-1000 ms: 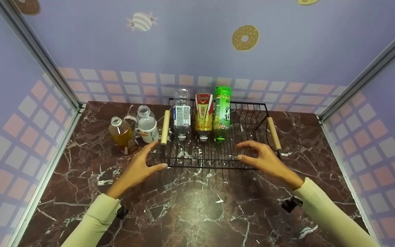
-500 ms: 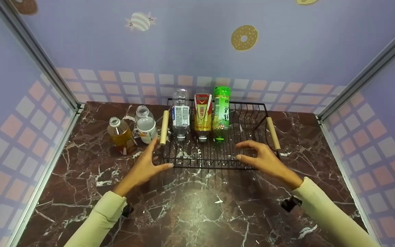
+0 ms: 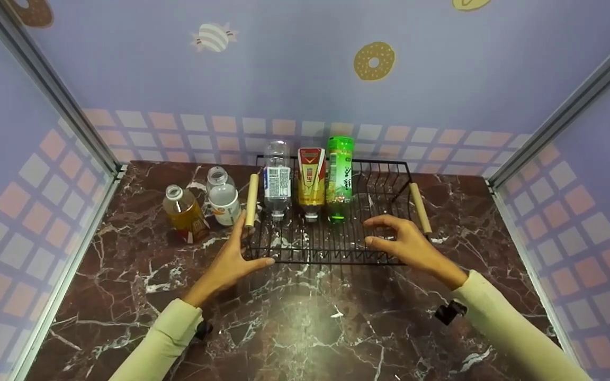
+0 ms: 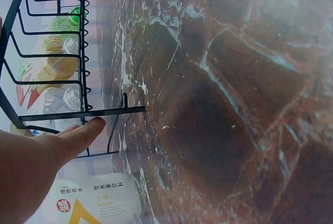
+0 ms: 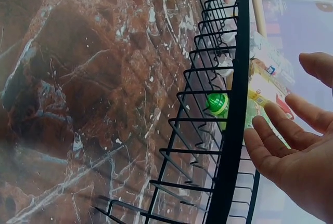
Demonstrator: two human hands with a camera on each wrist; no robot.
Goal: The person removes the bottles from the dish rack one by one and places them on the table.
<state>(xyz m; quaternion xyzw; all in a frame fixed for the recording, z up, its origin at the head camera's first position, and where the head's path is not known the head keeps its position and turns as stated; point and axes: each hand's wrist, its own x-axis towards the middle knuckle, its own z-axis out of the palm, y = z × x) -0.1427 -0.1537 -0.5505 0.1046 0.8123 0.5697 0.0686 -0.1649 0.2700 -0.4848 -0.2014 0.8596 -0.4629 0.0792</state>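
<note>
A black wire rack (image 3: 331,262) with two pale wooden handles holds three lying bottles. A clear bottle (image 3: 277,182) with a white label is on the left, a red-and-yellow bottle (image 3: 312,185) in the middle, and a green bottle (image 3: 340,177) on the right. My left hand (image 3: 233,264) is at the rack's front left corner, thumb and fingers spread. In the left wrist view a finger (image 4: 86,134) meets or nearly meets the corner wire. Over the rack's front right part, my right hand (image 3: 408,244) hovers with loosely bent fingers, holding nothing.
Left of the rack stand an uncapped bottle of amber drink (image 3: 186,214) and a clear uncapped bottle with a white label (image 3: 224,198). The dark red marble tabletop (image 3: 305,328) is bounded by purple walls (image 3: 294,69) at the back and sides.
My left hand has moved right, toward the rack's front left corner and wooden handle. The right hand has kept nearly the same place. The rack and bottles show no clear movement.
</note>
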